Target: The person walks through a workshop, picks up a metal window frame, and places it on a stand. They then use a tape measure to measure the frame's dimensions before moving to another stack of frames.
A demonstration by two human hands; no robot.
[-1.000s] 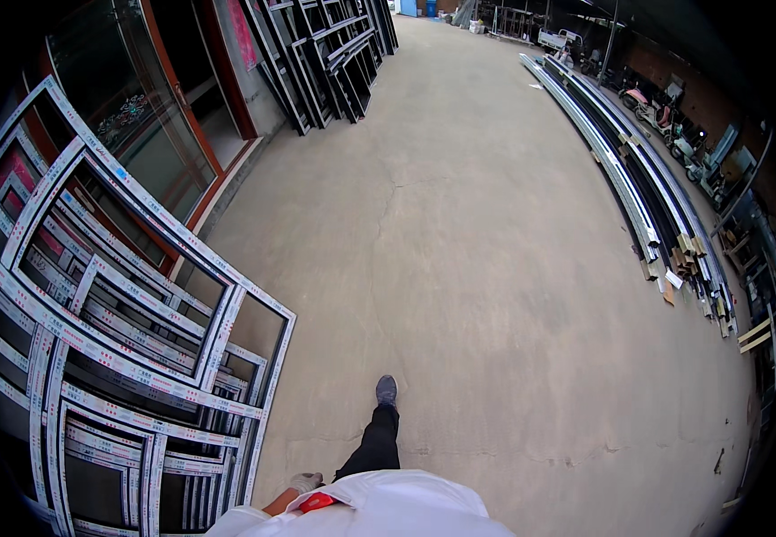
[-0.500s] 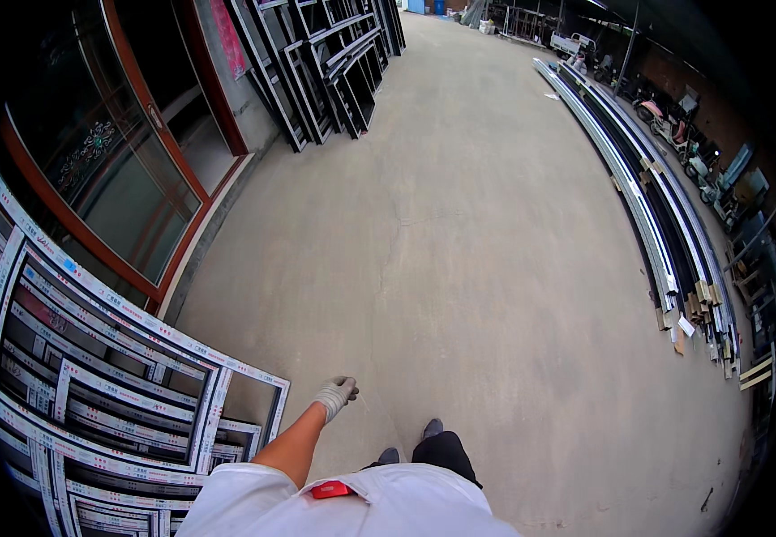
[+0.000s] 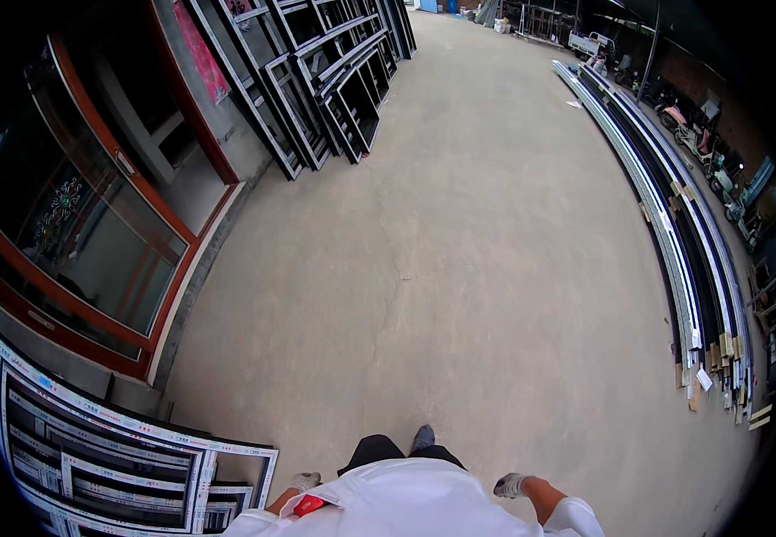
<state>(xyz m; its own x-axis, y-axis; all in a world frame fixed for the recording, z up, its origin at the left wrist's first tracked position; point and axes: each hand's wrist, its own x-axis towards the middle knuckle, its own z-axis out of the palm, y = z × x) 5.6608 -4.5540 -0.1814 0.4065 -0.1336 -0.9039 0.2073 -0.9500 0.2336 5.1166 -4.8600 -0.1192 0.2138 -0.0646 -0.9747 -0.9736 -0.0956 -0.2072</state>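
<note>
Person in white shirt [image 3: 406, 501], red item [image 3: 309, 507] at chest, on concrete floor [image 3: 477, 268], one dark shoe [image 3: 423, 438] showing past black trousers [image 3: 379, 450]. Both hands gloved & low: L hand [image 3: 305, 481] by L hip, partly hidden by shirt; R hand [image 3: 510, 485] out to R, fingers bent. Can't tell on either whether grip is closed or released. Nearest thing to L hand: stacked window frames [image 3: 200, 492], dark w/ white printed tape, low on L, right edge just beside that hand & blocking the near L side. Past them, also L, a reddish-brown glazed door [image 3: 110, 277] w/ dark interior beyond. Opp. side: bundle of long profiles [image 3: 665, 215] on floor, timber blocks [image 3: 725, 351] & white tag [image 3: 704, 379] at near end, taking up R edge. Farther up L, black frames [image 3: 338, 38] lean nr a pink poster [image 3: 200, 54]. Far R: parked scooters, incl. a pink one [image 3: 672, 116], & a small white vehicle [image 3: 589, 43] in bkgd.
</note>
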